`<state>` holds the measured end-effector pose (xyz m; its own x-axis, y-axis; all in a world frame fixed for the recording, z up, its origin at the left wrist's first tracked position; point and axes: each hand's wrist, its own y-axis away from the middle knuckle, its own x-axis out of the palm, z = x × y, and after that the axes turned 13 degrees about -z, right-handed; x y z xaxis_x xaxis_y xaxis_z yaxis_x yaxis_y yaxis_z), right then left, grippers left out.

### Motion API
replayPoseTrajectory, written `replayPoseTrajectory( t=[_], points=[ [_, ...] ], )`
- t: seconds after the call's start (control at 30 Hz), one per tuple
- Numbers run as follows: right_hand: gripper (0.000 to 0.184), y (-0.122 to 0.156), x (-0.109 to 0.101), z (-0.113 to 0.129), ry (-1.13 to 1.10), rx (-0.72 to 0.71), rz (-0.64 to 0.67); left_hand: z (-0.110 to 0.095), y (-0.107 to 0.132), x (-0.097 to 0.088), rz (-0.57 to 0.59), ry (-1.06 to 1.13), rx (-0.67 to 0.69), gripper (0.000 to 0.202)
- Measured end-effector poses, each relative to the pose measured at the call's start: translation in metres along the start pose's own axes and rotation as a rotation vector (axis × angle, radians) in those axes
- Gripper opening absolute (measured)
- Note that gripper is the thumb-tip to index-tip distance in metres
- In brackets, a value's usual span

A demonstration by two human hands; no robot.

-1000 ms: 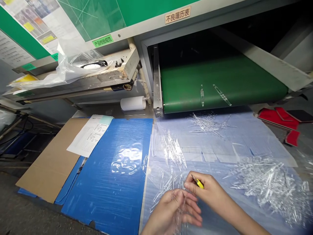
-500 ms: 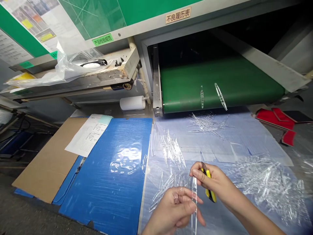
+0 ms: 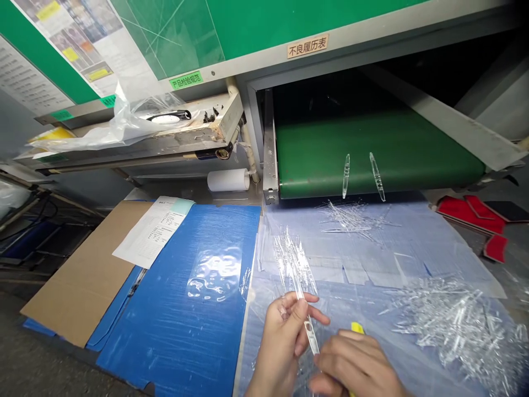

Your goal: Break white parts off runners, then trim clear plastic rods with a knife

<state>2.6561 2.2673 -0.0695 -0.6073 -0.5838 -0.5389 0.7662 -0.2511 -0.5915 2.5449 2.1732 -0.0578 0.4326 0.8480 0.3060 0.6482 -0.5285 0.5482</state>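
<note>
clear plastic sheet (image 3: 417, 248) covers the work surface, big heap of clear strips (image 3: 458, 325) toward its right edge. left hand (image 3: 281, 344) pinches a notched clear strip (image 3: 311, 336) in a narrow grip. right hand (image 3: 351, 366), cut off by the frame bottom, curls round a yellow handle (image 3: 357, 328), mostly hidden by fingers.

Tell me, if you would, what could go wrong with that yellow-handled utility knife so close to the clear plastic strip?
The yellow-handled utility knife, gripped in the right hand, is close to the left hand, so a slip might nick those fingers. The slim clear plastic strip in the left hand could also slide free and drop among the loose clear plastic pieces just beyond it, where it might be hard to pick out.
</note>
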Motion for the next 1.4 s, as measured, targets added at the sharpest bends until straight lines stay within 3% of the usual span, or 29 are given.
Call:
replayPoseTrajectory(
  t=[0.07,0.13,0.2,0.3,0.5,0.67,1.4],
  points=[
    [0.026,0.002,0.001,-0.002,-0.084,0.11,0.04,-0.006,0.0,0.003,0.008,-0.009,0.006,0.027],
    [0.035,0.001,-0.005,-0.006,-0.162,0.322,0.037,-0.009,0.0,0.004,0.032,-0.044,0.011,0.027],
    [0.034,-0.001,-0.013,-0.011,-0.179,0.517,0.052,-0.01,0.0,0.003,0.033,-0.084,0.015,0.029],
    [0.03,-0.007,-0.019,-0.016,-0.122,0.625,0.139,-0.009,0.001,0.003,0.028,-0.116,0.005,0.028],
    [0.031,-0.021,-0.017,-0.012,-0.086,0.602,0.252,-0.011,0.005,0.003,0.077,-0.197,0.001,0.026],
    [0.031,-0.025,-0.015,-0.011,-0.12,0.562,0.296,-0.012,0.01,0.002,0.066,-0.284,0.092,0.022],
    [0.03,-0.025,-0.018,-0.005,-0.071,0.445,0.209,-0.015,0.015,0.004,0.083,-0.394,0.198,0.021]
  ],
)
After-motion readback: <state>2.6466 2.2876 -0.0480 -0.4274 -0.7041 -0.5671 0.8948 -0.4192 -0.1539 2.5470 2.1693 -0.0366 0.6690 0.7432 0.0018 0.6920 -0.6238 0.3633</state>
